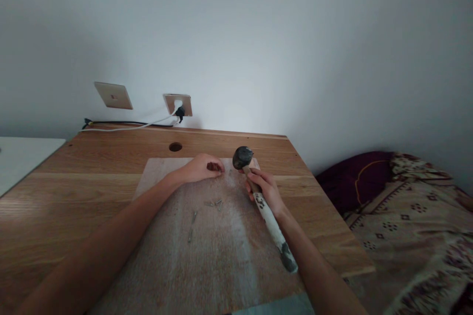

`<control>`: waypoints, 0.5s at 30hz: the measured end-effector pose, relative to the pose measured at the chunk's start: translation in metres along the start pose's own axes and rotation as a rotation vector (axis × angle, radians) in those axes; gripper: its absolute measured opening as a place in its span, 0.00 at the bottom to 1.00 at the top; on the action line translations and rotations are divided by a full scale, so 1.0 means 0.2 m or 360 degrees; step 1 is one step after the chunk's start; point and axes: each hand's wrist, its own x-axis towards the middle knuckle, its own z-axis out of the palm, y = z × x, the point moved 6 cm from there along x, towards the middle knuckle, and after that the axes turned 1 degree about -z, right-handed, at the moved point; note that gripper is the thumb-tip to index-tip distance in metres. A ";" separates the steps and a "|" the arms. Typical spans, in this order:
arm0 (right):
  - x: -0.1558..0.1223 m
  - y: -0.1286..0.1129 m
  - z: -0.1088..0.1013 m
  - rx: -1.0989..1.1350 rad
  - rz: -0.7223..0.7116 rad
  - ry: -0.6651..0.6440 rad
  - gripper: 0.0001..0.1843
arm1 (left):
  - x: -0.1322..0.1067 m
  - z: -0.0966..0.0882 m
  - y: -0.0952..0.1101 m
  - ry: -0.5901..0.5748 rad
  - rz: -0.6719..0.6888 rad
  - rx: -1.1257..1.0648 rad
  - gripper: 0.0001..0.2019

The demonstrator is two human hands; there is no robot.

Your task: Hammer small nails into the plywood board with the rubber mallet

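Note:
My right hand (269,189) is wrapped round the handle of a hammer (271,224), gripping it just below the dark head. The head hangs above the far right part of a worn wooden board (221,266), and the white-painted handle slants back toward me. Near the board's far edge my left hand (204,167) is closed in a pinch, fingertips low over the wood. What those fingertips hold is too small to make out. Several small metal nails (219,203) lie loose on the board, nearer to me than both hands.
Under the board is a wooden desk (314,202) with a round cable hole (175,146). White and black cables run along its back to a wall socket (184,104). A white surface (25,155) is at left. Patterned fabric (406,226) lies to the right, below the desk.

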 end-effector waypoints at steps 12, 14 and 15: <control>0.04 -0.04 0.13 -0.0064 0.0036 -0.0300 0.20 | 0.00 0.01 -0.02 0.0108 -0.0093 -0.0031 0.14; 0.02 -0.01 0.14 -0.0051 0.0031 -0.0299 0.20 | -0.01 0.01 -0.03 0.0118 -0.0099 -0.0091 0.20; 0.01 0.00 0.15 -0.0042 0.0030 -0.0306 0.21 | -0.01 0.01 -0.03 0.0132 -0.0107 -0.0122 0.22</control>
